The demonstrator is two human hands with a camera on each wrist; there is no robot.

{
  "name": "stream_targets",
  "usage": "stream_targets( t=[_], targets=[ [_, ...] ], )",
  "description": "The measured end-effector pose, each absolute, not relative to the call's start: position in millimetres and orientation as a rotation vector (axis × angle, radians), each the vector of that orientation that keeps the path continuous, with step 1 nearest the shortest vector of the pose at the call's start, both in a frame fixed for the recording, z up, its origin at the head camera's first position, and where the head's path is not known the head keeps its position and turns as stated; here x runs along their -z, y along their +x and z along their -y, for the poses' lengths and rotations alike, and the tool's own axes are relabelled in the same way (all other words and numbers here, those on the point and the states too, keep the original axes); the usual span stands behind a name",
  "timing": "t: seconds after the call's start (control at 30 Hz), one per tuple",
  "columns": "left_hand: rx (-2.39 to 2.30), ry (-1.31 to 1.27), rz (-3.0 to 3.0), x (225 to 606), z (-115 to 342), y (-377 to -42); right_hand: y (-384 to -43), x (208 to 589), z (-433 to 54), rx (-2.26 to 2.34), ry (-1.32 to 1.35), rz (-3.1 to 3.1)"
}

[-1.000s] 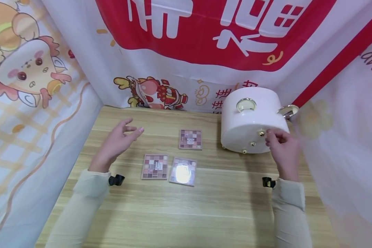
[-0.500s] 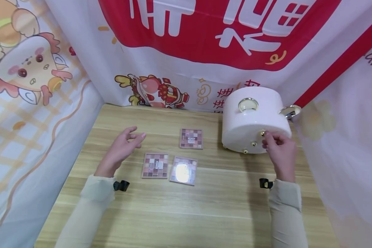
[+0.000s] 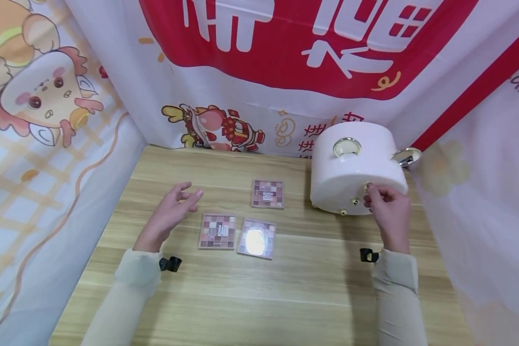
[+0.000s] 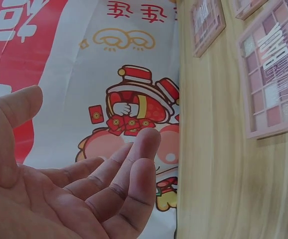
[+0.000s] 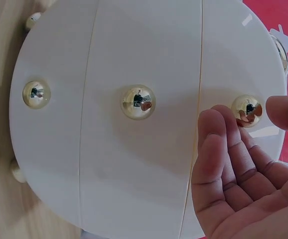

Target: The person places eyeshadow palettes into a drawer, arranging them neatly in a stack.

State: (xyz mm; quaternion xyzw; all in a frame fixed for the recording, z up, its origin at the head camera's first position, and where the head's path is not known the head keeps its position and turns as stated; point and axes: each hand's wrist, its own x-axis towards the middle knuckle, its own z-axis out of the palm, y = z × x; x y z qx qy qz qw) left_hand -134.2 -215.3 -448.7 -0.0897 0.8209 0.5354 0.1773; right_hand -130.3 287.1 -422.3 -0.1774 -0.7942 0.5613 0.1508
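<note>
A glossy white drawer box [image 3: 354,154] stands at the back right, with gold knobs down its front. My right hand [image 3: 389,206] is at the top knob [image 5: 247,110]; in the right wrist view, its thumb lies on one side and the bent fingers [image 5: 223,124] on the other, with a narrow gap beside the thumb. Seams between the drawers look closed. My left hand [image 3: 170,209] hovers over the left of the table, palm turned inward, fingers loosely bent around nothing. Closest to it is a square eyeshadow palette [image 3: 217,231] with a pinkish checkered lid.
Two similar palettes lie nearby, one at the back [image 3: 268,194] and one with bright glare [image 3: 257,239]. A wooden tabletop [image 3: 285,298] extends beneath everything. Printed cloth [image 3: 242,110] hangs behind and along both sides. Gold handles [image 3: 406,156] stick out from the box.
My right hand has shifted slightly left, its thumb now overlapping the top knob in the head view. The left hand has drifted slightly right. Box and palettes stay put.
</note>
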Motion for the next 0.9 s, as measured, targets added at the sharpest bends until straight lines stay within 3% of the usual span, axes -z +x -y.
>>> stream_targets(
  t=[0.6, 0.9],
  targets=[
    [-1.545, -0.254, -2.265, 491, 206, -126, -131, 424, -285, -1.578, -0.559, 2.357],
    [-1.300, -0.095, -2.392, 515, 198, -122, -130, 426, -284, -1.590, -0.572, 2.325]
  ],
)
